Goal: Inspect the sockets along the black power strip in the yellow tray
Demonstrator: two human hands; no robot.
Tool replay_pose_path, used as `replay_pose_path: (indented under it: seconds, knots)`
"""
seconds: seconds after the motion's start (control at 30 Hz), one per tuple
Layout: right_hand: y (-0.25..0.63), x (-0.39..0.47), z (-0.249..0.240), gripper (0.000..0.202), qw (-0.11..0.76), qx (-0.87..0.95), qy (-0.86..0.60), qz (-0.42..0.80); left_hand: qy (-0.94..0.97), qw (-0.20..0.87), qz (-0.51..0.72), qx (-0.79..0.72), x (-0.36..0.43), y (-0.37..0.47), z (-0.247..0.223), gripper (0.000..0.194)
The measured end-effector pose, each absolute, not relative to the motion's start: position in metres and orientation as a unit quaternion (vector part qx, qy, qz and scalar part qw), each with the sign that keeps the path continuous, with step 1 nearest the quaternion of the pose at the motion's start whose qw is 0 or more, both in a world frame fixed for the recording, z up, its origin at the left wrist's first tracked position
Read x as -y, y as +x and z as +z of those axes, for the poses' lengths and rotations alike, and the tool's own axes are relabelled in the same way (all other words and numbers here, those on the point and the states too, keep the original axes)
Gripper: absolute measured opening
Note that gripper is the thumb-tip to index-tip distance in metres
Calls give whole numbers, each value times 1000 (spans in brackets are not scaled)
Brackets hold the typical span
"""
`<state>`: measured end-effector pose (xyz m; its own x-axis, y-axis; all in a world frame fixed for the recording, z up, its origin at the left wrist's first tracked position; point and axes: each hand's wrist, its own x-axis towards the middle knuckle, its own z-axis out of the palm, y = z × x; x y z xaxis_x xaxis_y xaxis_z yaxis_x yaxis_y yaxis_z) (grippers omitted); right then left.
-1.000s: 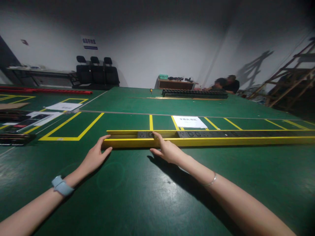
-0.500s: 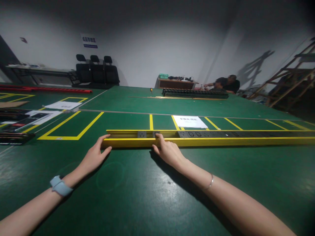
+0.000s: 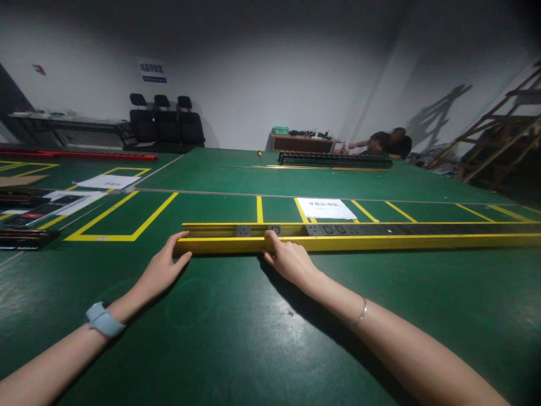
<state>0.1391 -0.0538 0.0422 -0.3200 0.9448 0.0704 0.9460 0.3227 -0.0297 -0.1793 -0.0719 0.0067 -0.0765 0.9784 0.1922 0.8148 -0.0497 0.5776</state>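
A long yellow channel lies crosswise on the green table, its top side open. My left hand grips its left end, thumb on the front wall and fingers around the end. Inside the channel sit a dark socket module and, to its right, another small socket module. My right hand is closed over the front wall; its index fingertip touches the left side of that second module, and its thumb lies against the channel's outside. Further right, a row of sockets fills the channel beyond a gap.
Behind the channel lies a printed white sheet among yellow tape lines. Black parts and papers are at left. A long black rack and a screwdriver lie at the back. A person is at far right, near a wooden ladder.
The second socket module has slid slightly to the right along the channel, with my right index finger shifting from its top to its left side. My left hand has stayed put.
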Motion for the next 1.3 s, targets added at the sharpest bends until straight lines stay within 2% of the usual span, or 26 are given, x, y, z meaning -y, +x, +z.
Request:
replay_pose_path:
  seconds: [0.33,0.43,0.57,0.67,0.73,0.83,0.97,1.3]
  knots:
    - [155,51,64,44,17,734,-679,-15,659,141,291,-679,71,-180,4,65]
    - [157,52,65,49,14,722,-692,-17,635,147,351,-672,70,-181,-2,69]
    - [154,53,60,50,16,732,-681,-21,548,189,458,-673,73,-172,-13,64]
    - [150,54,56,52,24,739,-672,-24,535,249,490,-642,78,-166,-18,78]
    - [148,54,54,58,30,750,-661,-26,544,290,482,-623,82,-167,-18,91]
    - [143,57,52,70,32,787,-616,-15,567,341,450,-600,84,-173,-15,98]
    - [140,60,49,76,44,838,-544,14,611,358,426,-563,83,-178,-13,95]
    - [142,55,40,67,81,870,-484,40,711,375,342,-487,92,-172,-4,82]
